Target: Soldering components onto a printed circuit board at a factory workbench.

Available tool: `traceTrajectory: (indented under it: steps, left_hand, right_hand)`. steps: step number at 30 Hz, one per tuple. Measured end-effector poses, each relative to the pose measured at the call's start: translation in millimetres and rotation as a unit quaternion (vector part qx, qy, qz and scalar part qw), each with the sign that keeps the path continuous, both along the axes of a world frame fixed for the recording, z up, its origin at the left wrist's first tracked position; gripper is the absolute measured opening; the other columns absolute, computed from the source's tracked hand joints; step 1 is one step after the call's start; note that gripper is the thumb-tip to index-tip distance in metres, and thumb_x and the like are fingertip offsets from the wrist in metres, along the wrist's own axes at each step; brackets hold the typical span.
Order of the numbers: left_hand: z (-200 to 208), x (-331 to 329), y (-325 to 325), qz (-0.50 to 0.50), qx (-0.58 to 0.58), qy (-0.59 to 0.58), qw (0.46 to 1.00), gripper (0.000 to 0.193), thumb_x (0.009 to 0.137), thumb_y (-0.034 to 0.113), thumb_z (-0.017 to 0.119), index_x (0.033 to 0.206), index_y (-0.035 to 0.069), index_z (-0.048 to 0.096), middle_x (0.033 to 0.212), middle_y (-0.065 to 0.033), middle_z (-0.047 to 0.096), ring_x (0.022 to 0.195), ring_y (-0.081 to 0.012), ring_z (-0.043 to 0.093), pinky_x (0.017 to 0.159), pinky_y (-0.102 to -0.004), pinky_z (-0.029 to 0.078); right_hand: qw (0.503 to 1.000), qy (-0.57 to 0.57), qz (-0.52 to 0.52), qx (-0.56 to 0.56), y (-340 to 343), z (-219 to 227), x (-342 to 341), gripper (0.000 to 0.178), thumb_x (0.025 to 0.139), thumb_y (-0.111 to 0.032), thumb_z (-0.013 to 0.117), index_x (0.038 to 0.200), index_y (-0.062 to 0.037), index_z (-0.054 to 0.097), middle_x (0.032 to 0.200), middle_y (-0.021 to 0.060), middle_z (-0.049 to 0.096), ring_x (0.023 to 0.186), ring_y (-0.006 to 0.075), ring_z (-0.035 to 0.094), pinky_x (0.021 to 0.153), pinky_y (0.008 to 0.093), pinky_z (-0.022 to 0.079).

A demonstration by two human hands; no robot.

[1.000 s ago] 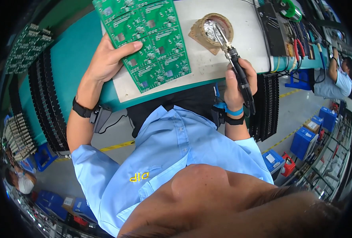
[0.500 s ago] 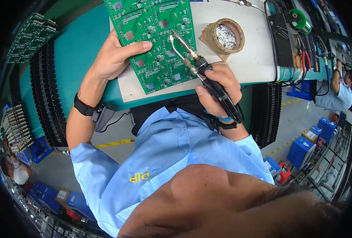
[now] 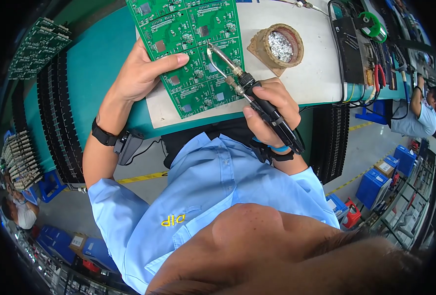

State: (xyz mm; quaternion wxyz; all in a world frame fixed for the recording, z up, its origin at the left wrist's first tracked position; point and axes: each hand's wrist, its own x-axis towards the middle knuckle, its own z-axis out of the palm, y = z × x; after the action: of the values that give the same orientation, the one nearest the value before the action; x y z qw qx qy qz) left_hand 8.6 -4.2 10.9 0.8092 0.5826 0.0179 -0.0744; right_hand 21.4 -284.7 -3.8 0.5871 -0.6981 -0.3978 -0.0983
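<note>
My left hand (image 3: 144, 73) grips the left edge of a green circuit board panel (image 3: 178, 42), its thumb lying across the upper face. Several square chips and rows of small pins cover the panel. In my right hand (image 3: 274, 108) is a black soldering iron (image 3: 267, 105) with a thin metal feed tube running beside its shaft. The iron's tip is over the middle of the panel, near a row of pins; whether it touches cannot be made out. Right of the panel stands a round brown pot (image 3: 299, 49) holding silvery solder bits (image 3: 280, 46).
White sheet (image 3: 321, 78) covers part of the green bench (image 3: 97, 54). A green solder spool (image 3: 373, 27) and red-handled pliers (image 3: 379, 76) lie at the right. Black slotted racks (image 3: 60, 118) flank me; more boards (image 3: 41, 46) stand far left. Another person (image 3: 419, 110) sits at right.
The soldering iron's tip has shifted slightly left and down across the panel, with my right hand following a little. My left hand keeps its hold on the panel.
</note>
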Motion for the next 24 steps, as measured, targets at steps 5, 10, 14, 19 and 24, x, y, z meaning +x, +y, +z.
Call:
traceTrajectory:
  steps: [5, 10, 14, 19, 24]
  left_hand:
    - [1, -1, -2, 0.003, -0.004, -0.004, 1.0, 0.033, 0.091, 0.003, 0.069, 0.124, 0.003, 0.061, 0.106, -0.0044, 0.07, 0.084, -0.0098, 0.066, 0.062, -0.024, 0.052]
    - [-2, 0, 1, -0.002, -0.01, -0.012, 1.0, 0.035, 0.091, 0.003, 0.069, 0.125, 0.003, 0.06, 0.108, -0.0046, 0.07, 0.086, -0.0098, 0.067, 0.063, -0.024, 0.053]
    - [-2, 0, 2, -0.01, -0.005, -0.011, 1.0, 0.035, 0.091, 0.002, 0.069, 0.125, 0.003, 0.06, 0.109, -0.0047, 0.07, 0.087, -0.0099, 0.067, 0.064, -0.0241, 0.053]
    - [-2, 0, -1, 0.002, -0.004, -0.018, 1.0, 0.037, 0.091, 0.002, 0.069, 0.126, 0.003, 0.058, 0.108, -0.0048, 0.07, 0.087, -0.01, 0.067, 0.064, -0.0244, 0.054]
    - [-3, 0, 1, 0.003, -0.003, -0.015, 1.0, 0.039, 0.091, 0.002, 0.069, 0.128, 0.003, 0.056, 0.109, -0.0049, 0.07, 0.087, -0.0101, 0.067, 0.064, -0.0243, 0.054]
  right_hand:
    - [1.0, 0.004, 0.002, -0.004, -1, 4, 0, 0.04, 0.073, 0.001, 0.076, 0.11, 0.0056, 0.063, 0.088, 0.0187, 0.065, 0.078, 0.0269, 0.062, 0.071, 0.0358, 0.05]
    - [1.0, 0.022, 0.001, -0.004, -2, 12, 2, 0.04, 0.069, 0.003, 0.077, 0.108, 0.0051, 0.066, 0.088, 0.0162, 0.067, 0.077, 0.0266, 0.064, 0.07, 0.035, 0.05]
    - [0.999, 0.035, 0.005, -0.02, -3, 19, 3, 0.04, 0.071, 0.002, 0.076, 0.109, 0.0063, 0.065, 0.087, 0.0164, 0.066, 0.077, 0.0257, 0.064, 0.072, 0.035, 0.05]
    - [0.999, 0.03, 0.003, -0.027, -4, 21, 4, 0.039, 0.073, 0.0, 0.076, 0.11, 0.0074, 0.065, 0.086, 0.0171, 0.066, 0.077, 0.0248, 0.063, 0.073, 0.0347, 0.049]
    - [0.999, 0.043, -0.002, -0.028, -5, 22, 2, 0.039, 0.073, -0.001, 0.076, 0.109, 0.0078, 0.065, 0.085, 0.017, 0.066, 0.077, 0.0247, 0.063, 0.072, 0.0343, 0.048]
